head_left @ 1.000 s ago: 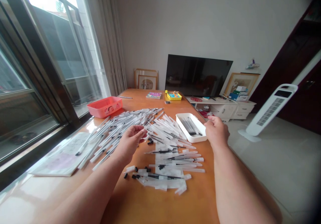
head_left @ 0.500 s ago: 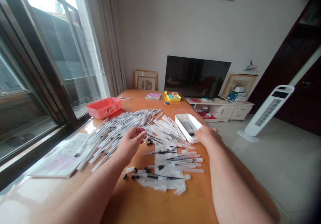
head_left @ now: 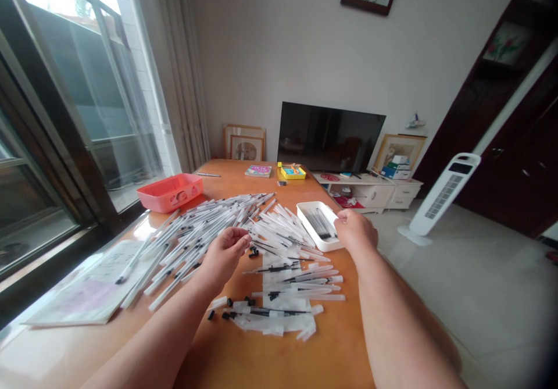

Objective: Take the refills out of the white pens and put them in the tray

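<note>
My left hand (head_left: 227,255) hovers over the near side of the pen pile, its thumb and fingers curled together. Whatever it may pinch is too small to make out. At the right edge of a white plastic tray (head_left: 330,245) is my right hand (head_left: 358,230), fingers closed, their grip partly hidden. Dark thin pen refills (head_left: 317,220) lie inside that tray. Assembled pens with black ends (head_left: 204,217) spread to the left, and clear pen barrels (head_left: 285,223) fan out in the middle. Nearer me are loose pen parts (head_left: 279,313) and small black pieces (head_left: 225,316).
A red plastic basket (head_left: 170,192) stands at the left by the window. On the left lies a paper booklet (head_left: 82,296). Farther back are a pink book (head_left: 258,171) and a yellow box (head_left: 293,172). The table's right edge runs beside my right arm.
The view has turned a little right and up, showing more of the wall clock. My right hand has drawn back slightly at the tray's edge; my left hand stays curled in nearly the same place.
</note>
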`<action>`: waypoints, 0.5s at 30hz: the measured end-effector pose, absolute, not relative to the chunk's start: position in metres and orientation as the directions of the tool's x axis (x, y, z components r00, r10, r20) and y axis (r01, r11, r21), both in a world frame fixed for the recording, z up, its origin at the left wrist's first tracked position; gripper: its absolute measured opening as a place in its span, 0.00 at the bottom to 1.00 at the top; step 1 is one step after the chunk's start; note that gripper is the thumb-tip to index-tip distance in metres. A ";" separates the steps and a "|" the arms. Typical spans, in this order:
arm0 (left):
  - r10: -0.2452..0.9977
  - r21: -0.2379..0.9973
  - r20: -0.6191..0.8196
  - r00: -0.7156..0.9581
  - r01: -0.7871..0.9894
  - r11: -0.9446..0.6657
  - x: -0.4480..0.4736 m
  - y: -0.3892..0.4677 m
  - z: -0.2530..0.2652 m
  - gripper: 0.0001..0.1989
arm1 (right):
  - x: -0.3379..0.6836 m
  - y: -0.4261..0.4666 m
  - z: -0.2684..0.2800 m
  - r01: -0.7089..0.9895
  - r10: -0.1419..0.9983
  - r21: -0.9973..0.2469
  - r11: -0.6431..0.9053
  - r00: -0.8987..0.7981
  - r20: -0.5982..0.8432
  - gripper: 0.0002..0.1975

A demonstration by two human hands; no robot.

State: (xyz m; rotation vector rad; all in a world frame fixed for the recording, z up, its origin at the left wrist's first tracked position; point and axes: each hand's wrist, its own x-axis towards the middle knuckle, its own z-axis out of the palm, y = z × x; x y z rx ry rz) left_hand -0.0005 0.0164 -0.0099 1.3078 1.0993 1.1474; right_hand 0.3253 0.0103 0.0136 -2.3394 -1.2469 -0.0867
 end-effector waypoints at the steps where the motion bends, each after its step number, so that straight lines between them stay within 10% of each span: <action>1: 0.991 0.999 0.048 0.125 0.002 -0.049 0.000 0.016 -0.009 0.22 | 0.326 0.013 0.018 0.797 0.779 -0.377 -0.471 0.577 0.247 0.16; 15: 0.985 0.995 0.097 0.142 0.000 -0.098 -0.001 0.020 -0.016 0.20 | 0.324 0.057 0.000 0.854 0.858 -0.093 -0.512 0.514 -0.001 0.20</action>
